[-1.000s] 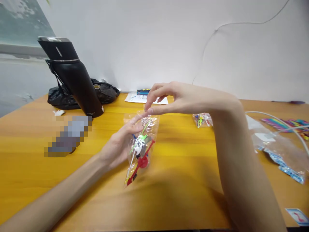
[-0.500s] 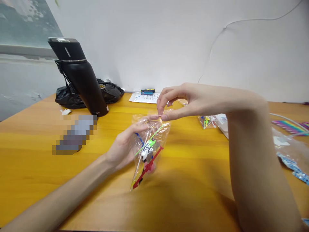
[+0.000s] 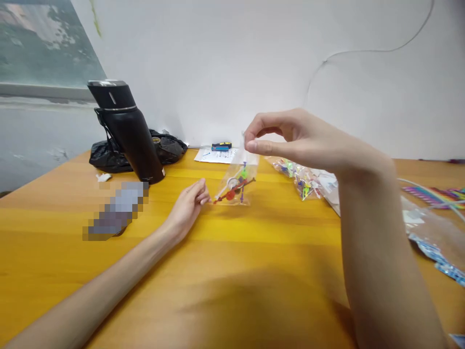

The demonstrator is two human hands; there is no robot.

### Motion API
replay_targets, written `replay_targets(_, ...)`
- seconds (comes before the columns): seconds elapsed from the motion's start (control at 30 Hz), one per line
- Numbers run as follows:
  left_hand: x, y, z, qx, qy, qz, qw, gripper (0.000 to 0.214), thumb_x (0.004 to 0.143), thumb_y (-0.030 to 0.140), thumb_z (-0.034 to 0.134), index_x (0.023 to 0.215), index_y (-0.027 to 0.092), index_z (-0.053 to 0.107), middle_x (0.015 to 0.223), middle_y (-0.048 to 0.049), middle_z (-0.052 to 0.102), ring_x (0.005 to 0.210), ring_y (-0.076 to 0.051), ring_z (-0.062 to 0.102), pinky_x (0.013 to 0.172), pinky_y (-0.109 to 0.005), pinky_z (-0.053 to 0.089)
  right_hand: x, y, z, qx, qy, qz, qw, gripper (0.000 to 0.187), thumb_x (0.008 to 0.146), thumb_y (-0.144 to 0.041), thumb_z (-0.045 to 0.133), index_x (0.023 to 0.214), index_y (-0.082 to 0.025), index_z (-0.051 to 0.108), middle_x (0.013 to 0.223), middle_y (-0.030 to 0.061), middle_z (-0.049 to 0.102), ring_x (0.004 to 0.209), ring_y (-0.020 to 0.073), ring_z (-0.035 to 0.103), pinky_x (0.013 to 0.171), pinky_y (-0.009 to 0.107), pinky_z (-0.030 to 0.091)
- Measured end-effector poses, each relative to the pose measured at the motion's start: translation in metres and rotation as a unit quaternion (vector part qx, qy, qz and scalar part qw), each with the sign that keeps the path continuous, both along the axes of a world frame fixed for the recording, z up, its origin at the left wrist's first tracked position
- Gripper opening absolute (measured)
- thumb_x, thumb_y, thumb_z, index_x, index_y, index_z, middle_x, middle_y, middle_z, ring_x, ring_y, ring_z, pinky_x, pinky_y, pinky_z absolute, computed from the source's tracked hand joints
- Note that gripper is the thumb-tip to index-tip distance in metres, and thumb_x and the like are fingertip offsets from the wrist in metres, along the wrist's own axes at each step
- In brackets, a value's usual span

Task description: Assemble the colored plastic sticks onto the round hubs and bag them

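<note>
A clear plastic bag (image 3: 238, 167) hangs above the table, with small coloured plastic parts (image 3: 232, 190) inside, among them a long red piece, a round orange-red one, and green and purple bits. My right hand (image 3: 278, 133) pinches the bag's top edge between thumb and fingers, wrist bent high. At the bag's lower left corner is my left hand (image 3: 192, 201), its fingers curled closed, the fingertips meeting the corner of the film. The exact grip of those fingertips is small and partly hidden.
A black bottle (image 3: 127, 131) stands at the left before a black plastic bag (image 3: 174, 145); a blurred-out flat object (image 3: 118, 208) lies nearer. Behind are a screwdriver (image 3: 221, 145) and a printed sheet (image 3: 203, 155). More bagged parts (image 3: 307, 186) and coloured sticks (image 3: 432, 196) lie right.
My right hand has raised the bag by its top, away from me. My left hand has left the bag's upper side, its fingers now curled at the lower corner. The view has shifted slightly.
</note>
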State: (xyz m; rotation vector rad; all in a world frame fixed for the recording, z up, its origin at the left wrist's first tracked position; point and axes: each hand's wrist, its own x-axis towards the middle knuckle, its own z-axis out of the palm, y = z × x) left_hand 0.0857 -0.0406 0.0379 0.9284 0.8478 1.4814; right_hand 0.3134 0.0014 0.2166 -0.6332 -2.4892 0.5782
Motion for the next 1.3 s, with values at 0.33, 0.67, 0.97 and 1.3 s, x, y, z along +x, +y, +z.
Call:
replay_targets(0.33,0.002,-0.005,0.007,0.09,0.051,-0.03,0.994,0.019,0.094,0.033,0.067,0.111,0.025,0.065,0.099,-0.001,0.063,0.084,-0.011,0.058,0.076,-0.019,0.047,-0.003,0.0,-0.002,-0.038,0.001,0.052,0.998,0.024,0.094,-0.04,0.064,0.094,-0.017,0.071,0.087,0.0031,0.07,0.082,0.0158,0.06,0.073,0.029,0.046)
replay_targets(0.67,0.011,-0.023,0.005,0.041,0.218,-0.272,0.936,0.059,0.084,0.031,0.079,0.138,0.027,0.056,0.135,-0.013,0.066,0.124,-0.031,0.064,0.105,-0.046,0.048,-0.022,0.0,-0.011,-0.078,0.009,0.118,0.99,0.022,0.09,-0.04,0.069,0.088,-0.019,0.076,0.088,0.0027,0.074,0.082,0.0154,0.064,0.073,0.028,0.049)
replay_targets(0.97,0.016,-0.022,0.005,0.041,0.139,-0.235,0.961,0.042,0.085,0.033,0.079,0.122,0.022,0.064,0.119,-0.0098,0.074,0.111,-0.026,0.07,0.093,-0.038,0.055,0.001,-0.004,-0.039,0.018,0.289,-0.158,0.944,0.029,0.088,-0.045,0.071,0.081,-0.017,0.068,0.077,0.001,0.065,0.072,0.0129,0.057,0.067,0.027,0.044)
replay_targets(1.3,0.024,-0.021,0.001,0.058,0.169,-0.215,0.96,0.039,0.084,0.035,0.079,0.118,0.021,0.064,0.118,-0.0091,0.072,0.111,-0.025,0.066,0.101,-0.04,0.048,0.008,-0.031,-0.15,-0.136,0.256,-0.176,0.941,0.033,0.102,-0.047,0.051,0.084,-0.02,0.057,0.077,0.0001,0.058,0.072,0.0142,0.055,0.069,0.027,0.043)
